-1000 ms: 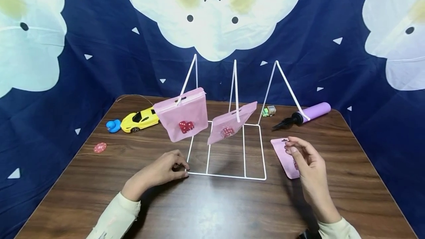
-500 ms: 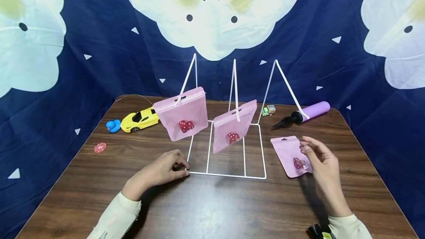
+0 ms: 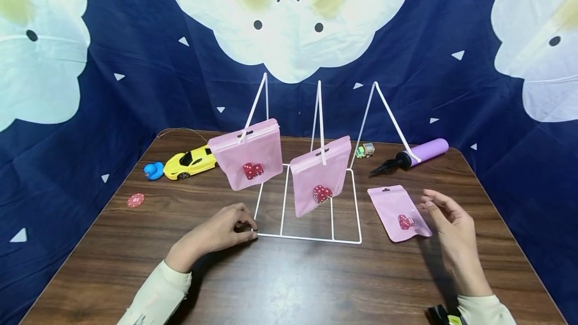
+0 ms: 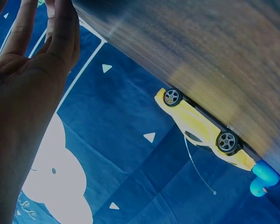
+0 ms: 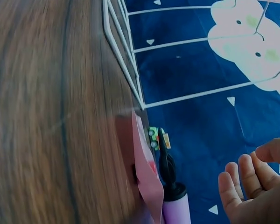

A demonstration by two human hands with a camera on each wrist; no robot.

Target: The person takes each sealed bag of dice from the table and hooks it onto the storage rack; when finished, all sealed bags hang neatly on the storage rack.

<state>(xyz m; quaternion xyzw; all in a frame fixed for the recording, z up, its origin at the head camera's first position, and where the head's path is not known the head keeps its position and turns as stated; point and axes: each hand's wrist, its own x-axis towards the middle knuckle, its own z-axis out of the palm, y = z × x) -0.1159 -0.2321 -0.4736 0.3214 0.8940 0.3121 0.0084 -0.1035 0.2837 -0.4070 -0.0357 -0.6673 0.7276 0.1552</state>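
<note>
My left hand [image 3: 228, 227] pinches the front left corner of a white wire display rack [image 3: 307, 238] between curled fingers and thumb. From one rack arm hangs a pink zip bag [image 3: 230, 157] holding red dice [image 3: 253, 170]. Another pink bag [image 3: 311, 174], also with red dice [image 3: 322, 193], hangs at an angle on the middle arm. The right arm of the rack bears no bag. A third pink bag [image 3: 390, 209] with dice [image 3: 405, 222] lies flat on the table. Just right of it, my right hand [image 3: 456, 234] hovers with loosely bent fingers, holding nothing.
At the left lie a yellow toy car [image 3: 191, 162], a blue duck [image 3: 154, 170] and a red chip [image 3: 135, 200]. A small toy truck [image 3: 365, 150] and a purple hand pump [image 3: 426, 153] lie behind the flat bag. Blue cloth surrounds the table.
My right hand has drawn away to the right from the flat bag, uncovering it. The bag on the middle arm has swung round to face forward more. My left hand stays put.
</note>
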